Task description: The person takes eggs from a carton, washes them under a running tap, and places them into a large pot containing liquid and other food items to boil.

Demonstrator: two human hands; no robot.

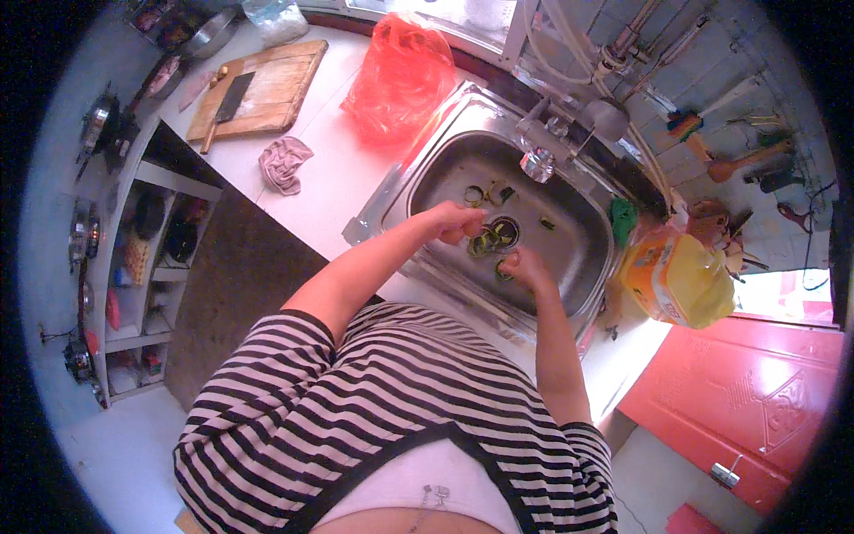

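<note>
Both my hands are down inside a stainless steel sink [567,250]. My left hand [459,223] has its fingers curled left of the drain [510,229]; whether it holds anything is hidden. Beneath its fingertips lies a cluster of curled green vegetable peels [482,244], partly over the drain. My right hand [527,268] is nearer to me, its fingers closed at a green peel [503,270]. More green scraps [497,193] lie on the basin floor towards the back, and a small green piece [547,223] lies to the right.
A faucet [537,160] overhangs the sink's back edge. Left of it stand a red plastic bag [403,80], a crumpled cloth [285,165] and a wooden cutting board [293,87] with a cleaver [233,98]. At right are a yellow plastic container [694,280] and a green object [624,220].
</note>
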